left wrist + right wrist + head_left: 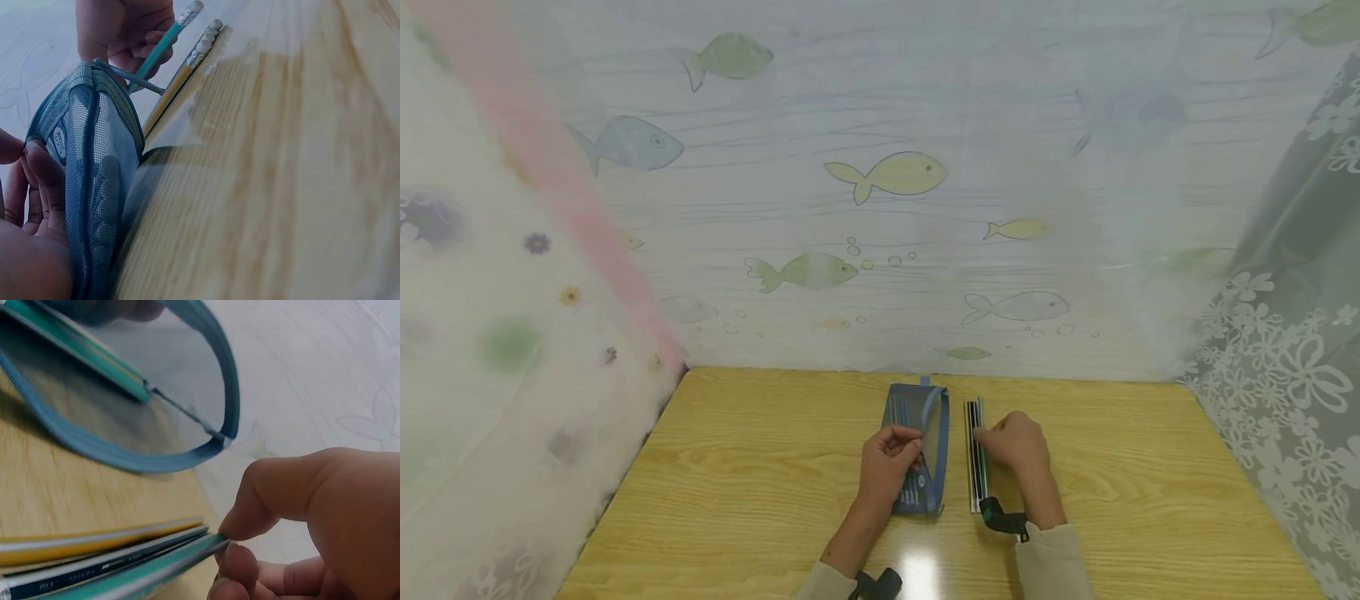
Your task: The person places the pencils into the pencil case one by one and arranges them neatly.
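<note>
A blue mesh zip pencil case (942, 483) lies on the table with its mouth held open toward the right. My left hand (883, 471) pinches the case's upper side between thumb and fingers. Inside it, several teal pencils (87, 356) show through the mesh. To the right of the case is a small row of pencils, with a yellow pencil (94, 544) and a dark pencil (106, 567) side by side. My right hand (1021, 446) pinches a teal pencil (159, 55) from this row; its eraser end is tilted up in the left wrist view.
The wooden table (760, 467) extends on both sides of the case. A fish-print curtain (880, 217) hangs at its back edge, with more patterned cloth at left and right. Both wrists carry black camera mounts (1000, 517).
</note>
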Demonstrator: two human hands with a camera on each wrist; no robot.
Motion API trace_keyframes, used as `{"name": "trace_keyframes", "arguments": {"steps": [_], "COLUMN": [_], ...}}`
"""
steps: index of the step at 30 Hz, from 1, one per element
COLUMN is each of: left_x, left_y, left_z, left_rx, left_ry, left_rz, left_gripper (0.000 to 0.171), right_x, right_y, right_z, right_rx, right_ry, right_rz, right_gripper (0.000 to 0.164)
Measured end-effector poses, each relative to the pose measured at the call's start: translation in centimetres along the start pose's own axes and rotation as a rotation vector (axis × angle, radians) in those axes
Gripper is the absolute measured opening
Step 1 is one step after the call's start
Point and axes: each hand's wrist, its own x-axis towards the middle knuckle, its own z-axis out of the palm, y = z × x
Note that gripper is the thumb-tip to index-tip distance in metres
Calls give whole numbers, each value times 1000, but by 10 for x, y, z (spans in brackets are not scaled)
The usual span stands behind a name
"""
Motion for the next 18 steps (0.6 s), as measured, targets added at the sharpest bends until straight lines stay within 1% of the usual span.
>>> {"name": "trace_keyframes", "arguments": {"steps": [5, 12, 18], "left_x": [-1, -1, -1], "left_y": [0, 0, 0], "left_z": [0, 0, 1], "left_rx": [-6, -7, -8], "left_ry": [-7, -16, -21], "left_rz": [-2, 3, 2], "left_gripper": [14, 14, 15], "right_x": [1, -1, -2], "right_y": [-1, -11, -16], "right_z": [1, 3, 9], "right_rx": [67, 150, 221], "right_ry": [-17, -26, -24], "right_rz": [-27, -41, -46], "right_gripper": [50, 40, 36]}}
